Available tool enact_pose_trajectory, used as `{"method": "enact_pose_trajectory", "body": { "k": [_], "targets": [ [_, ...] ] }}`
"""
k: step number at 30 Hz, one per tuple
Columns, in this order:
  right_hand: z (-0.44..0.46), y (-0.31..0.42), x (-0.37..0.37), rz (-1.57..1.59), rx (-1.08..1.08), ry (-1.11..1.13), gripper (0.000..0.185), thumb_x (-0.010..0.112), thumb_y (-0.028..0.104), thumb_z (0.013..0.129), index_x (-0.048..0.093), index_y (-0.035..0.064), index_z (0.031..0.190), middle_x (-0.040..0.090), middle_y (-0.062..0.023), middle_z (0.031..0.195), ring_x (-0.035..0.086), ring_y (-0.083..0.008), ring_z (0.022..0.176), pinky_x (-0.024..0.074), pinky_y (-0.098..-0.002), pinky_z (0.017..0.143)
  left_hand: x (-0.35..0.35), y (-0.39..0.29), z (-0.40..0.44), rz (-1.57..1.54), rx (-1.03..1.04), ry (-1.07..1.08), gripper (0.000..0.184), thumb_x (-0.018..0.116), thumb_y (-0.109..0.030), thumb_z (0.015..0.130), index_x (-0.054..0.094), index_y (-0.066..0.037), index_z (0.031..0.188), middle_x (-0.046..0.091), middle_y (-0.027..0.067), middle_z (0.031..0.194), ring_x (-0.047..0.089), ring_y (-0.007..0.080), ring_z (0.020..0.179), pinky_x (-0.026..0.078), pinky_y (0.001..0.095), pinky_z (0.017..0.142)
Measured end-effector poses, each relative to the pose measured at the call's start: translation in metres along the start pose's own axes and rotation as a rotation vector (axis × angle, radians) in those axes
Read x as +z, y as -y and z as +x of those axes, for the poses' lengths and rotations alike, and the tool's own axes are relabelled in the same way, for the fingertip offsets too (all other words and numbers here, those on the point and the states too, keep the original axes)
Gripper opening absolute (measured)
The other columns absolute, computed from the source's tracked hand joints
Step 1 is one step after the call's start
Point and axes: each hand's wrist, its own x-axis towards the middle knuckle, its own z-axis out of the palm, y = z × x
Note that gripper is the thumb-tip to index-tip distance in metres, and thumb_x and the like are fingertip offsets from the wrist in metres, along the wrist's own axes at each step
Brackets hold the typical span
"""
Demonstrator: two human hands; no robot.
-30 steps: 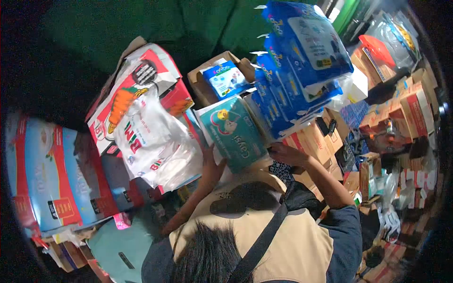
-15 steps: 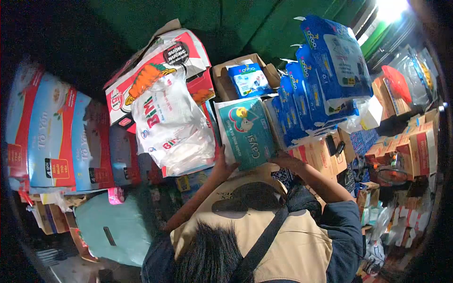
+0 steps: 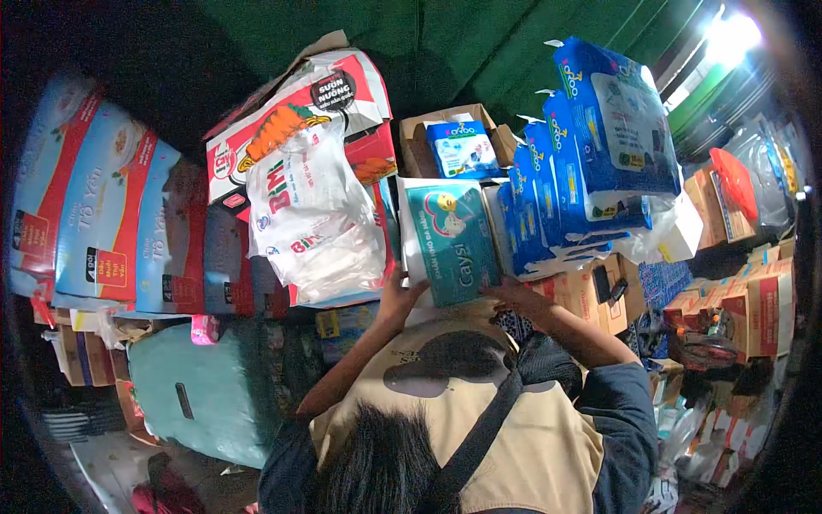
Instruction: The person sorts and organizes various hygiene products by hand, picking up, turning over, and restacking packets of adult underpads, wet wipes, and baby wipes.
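Teal Caysi pack [image 3: 450, 244], centre: left hand [image 3: 399, 301] and right hand [image 3: 521, 300], half-open, still holding its seven and five o'clock edges. Open carton [image 3: 417, 154], twelve o'clock: blue-white pack [image 3: 462, 151] inside.

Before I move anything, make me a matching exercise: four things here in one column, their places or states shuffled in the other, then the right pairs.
1. Caysi pack
2. BIMI bag
3. open carton
4. pink packet

A. lying over the red-and-white box
B. at the edge of the green bundle
C. between left hand and right hand
D. with a blue-and-white pack in it

Pairs: 1-C, 2-A, 3-D, 4-B
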Motion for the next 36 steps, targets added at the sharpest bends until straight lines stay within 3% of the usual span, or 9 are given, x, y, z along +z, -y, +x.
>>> {"method": "enact_pose_trajectory", "body": {
  "k": [6,8,14,17,21,24,28,33,36],
  "targets": [
    [-0.002,0.003,-0.005,0.063,0.017,0.050,0.066,0.071,0.034,0.081,0.039,0.0125,0.134,0.053,-0.0025,0.125,0.049,-0.0205,0.113,0.0466,-0.0391,0.086,0.008,-0.008,-0.002,-0.035,0.073,-0.021,0.062,0.076,-0.015,0.074,0.045,0.008,0.123,0.058,0.0171,0.102,0.058,0.0216,0.092,0.049,0.0323,0.074],
    [-0.012,0.014,-0.006,0.102,-0.013,0.088,0.066,0.071,0.034,0.081,0.039,0.0131,0.135,0.051,-0.0029,0.127,0.049,-0.0208,0.114,0.0470,-0.0396,0.087,0.014,0.003,0.001,-0.001,0.285,-0.164,0.063,0.076,-0.013,0.073,0.044,0.010,0.122,0.053,0.0174,0.108,0.054,0.0230,0.101,0.047,0.0319,0.078],
    [-0.025,0.031,-0.011,0.002,-0.107,0.083,0.066,0.070,0.033,0.081,0.038,0.0138,0.136,0.049,-0.0042,0.129,0.048,-0.0220,0.115,0.0481,-0.0410,0.086,0.004,-0.050,-0.016,0.257,0.315,-0.151,0.068,0.076,-0.008,0.069,0.043,0.006,0.127,0.048,0.0167,0.108,0.052,0.0263,0.097,0.046,0.0332,0.079],
    [-0.027,0.030,-0.015,0.026,-0.124,0.101,0.065,0.070,0.032,0.082,0.038,0.0113,0.135,0.051,-0.0053,0.126,0.050,-0.0230,0.112,0.0491,-0.0403,0.085,0.006,-0.053,-0.018,0.076,0.364,-0.164,0.070,0.075,-0.006,0.067,0.043,0.004,0.129,0.047,0.0155,0.104,0.051,0.0254,0.091,0.045,0.0326,0.078],
    [-0.036,0.044,-0.012,-0.038,-0.235,0.057,0.062,0.069,0.030,0.083,0.039,0.0068,0.132,0.054,-0.0085,0.120,0.055,-0.0240,0.104,0.0512,-0.0384,0.082,0.001,-0.095,-0.037,0.199,0.370,-0.152,0.069,0.072,-0.004,0.069,0.042,0.004,0.130,0.046,0.0143,0.105,0.050,0.0243,0.091,0.044,0.0313,0.079],
    [-0.052,0.059,-0.009,0.122,-0.171,0.041,0.059,0.067,0.027,0.084,0.040,0.0054,0.131,0.054,-0.0102,0.118,0.055,-0.0235,0.103,0.0516,-0.0378,0.080,0.000,-0.106,-0.042,0.139,0.459,-0.159,0.069,0.071,-0.002,0.069,0.042,0.003,0.131,0.044,0.0135,0.106,0.048,0.0238,0.092,0.044,0.0310,0.078],
    [-0.065,0.086,-0.005,-0.035,-0.103,-0.017,0.054,0.066,0.024,0.085,0.041,0.0046,0.130,0.054,-0.0099,0.117,0.053,-0.0230,0.106,0.0500,-0.0385,0.081,-0.007,-0.137,-0.055,0.221,0.501,-0.203,0.070,0.070,-0.002,0.068,0.041,0.003,0.132,0.043,0.0124,0.106,0.046,0.0225,0.094,0.043,0.0294,0.078],
    [-0.084,0.111,0.011,-0.059,-0.572,-0.059,0.058,0.066,0.023,0.085,0.039,0.0023,0.131,0.050,-0.0098,0.120,0.047,-0.0187,0.110,0.0402,-0.0346,0.093,-0.016,-0.159,-0.069,0.201,0.674,-0.268,0.068,0.069,-0.001,0.068,0.043,0.002,0.131,0.043,0.0130,0.105,0.044,0.0232,0.097,0.040,0.0306,0.081],
    [-0.096,0.124,0.017,-0.121,-0.498,-0.180,0.058,0.067,0.023,0.084,0.037,0.0010,0.129,0.050,-0.0098,0.119,0.046,-0.0174,0.111,0.0372,-0.0322,0.096,-0.027,-0.167,-0.072,0.299,0.758,-0.278,0.066,0.068,-0.003,0.069,0.043,0.004,0.130,0.043,0.0143,0.106,0.043,0.0249,0.098,0.037,0.0327,0.086]
  ]
}}
